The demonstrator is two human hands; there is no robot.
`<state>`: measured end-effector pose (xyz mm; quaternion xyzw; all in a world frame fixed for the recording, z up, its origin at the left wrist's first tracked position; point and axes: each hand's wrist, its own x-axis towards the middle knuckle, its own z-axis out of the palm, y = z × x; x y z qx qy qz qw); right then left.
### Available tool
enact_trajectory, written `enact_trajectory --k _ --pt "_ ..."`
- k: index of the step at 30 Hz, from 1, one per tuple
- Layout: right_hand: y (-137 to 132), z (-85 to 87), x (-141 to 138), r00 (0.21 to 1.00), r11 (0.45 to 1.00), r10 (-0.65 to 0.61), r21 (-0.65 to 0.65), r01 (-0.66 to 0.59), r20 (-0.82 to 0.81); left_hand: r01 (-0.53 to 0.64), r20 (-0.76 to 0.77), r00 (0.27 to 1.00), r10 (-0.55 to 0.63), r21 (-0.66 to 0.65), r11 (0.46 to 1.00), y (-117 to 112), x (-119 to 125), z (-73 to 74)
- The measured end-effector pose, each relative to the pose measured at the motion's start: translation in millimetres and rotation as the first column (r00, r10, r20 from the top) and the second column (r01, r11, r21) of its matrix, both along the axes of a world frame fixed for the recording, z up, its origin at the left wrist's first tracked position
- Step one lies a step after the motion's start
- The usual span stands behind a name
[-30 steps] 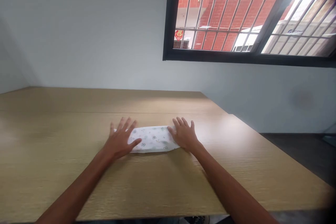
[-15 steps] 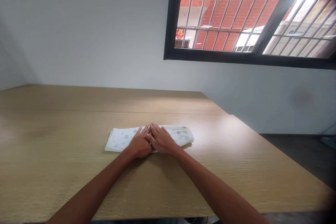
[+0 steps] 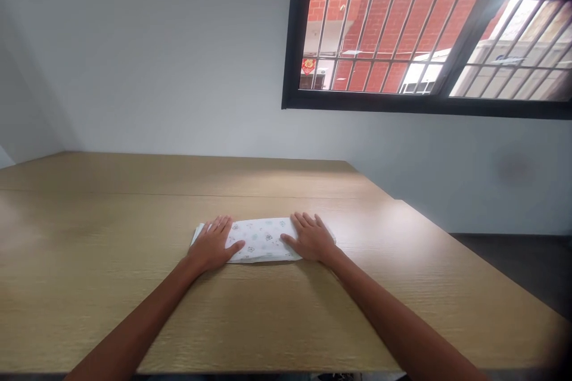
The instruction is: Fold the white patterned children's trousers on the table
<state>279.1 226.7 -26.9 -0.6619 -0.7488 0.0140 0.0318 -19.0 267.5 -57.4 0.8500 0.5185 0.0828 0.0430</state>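
Note:
A long folded white cloth (image 3: 263, 240) with small green and dark printed motifs lies flat on the wooden table, its long side running across in front of me. My left hand (image 3: 212, 244) presses palm down on its left end, fingers spread. My right hand (image 3: 310, 238) rests the same way on its right end. Neither hand grips the cloth, and the middle of the cloth shows between them. The ends of the cloth are partly hidden under my hands.
The light wooden table (image 3: 111, 232) has a seam running across it, and its right edge drops to a dark floor (image 3: 504, 262). A white wall stands behind it, with a black-framed barred window (image 3: 357, 106) above, showing red brick outside.
My hands have slid apart from the middle of the cloth, where they met half a second ago, to its two ends. The cloth now lies smoothed flat beneath them.

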Motion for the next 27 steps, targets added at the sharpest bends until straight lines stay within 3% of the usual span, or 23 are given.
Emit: enact_trajectory --k 8,13,21,27 --pt "-4 3.8 28 0.989 0.989 -0.147 -0.019 0.147 -0.02 -0.109 -0.019 0.994 0.108 -0.014 0.994 10 -18 0.7" --pt "-4 3.1 33 0.986 0.99 -0.142 -0.013 0.142 -0.089 -0.232 -0.017 0.973 0.231 -0.071 0.97 14 -38 5.1" --pt "-5 8.6 38 0.984 0.986 -0.112 0.111 0.128 -0.136 -0.224 -0.022 0.975 0.223 -0.143 0.964 12 -41 7.7" --pt "-1 8.4 48 0.942 0.987 -0.134 0.047 0.155 -0.307 -0.207 0.073 0.975 0.209 -0.03 0.978 19 -51 5.1"
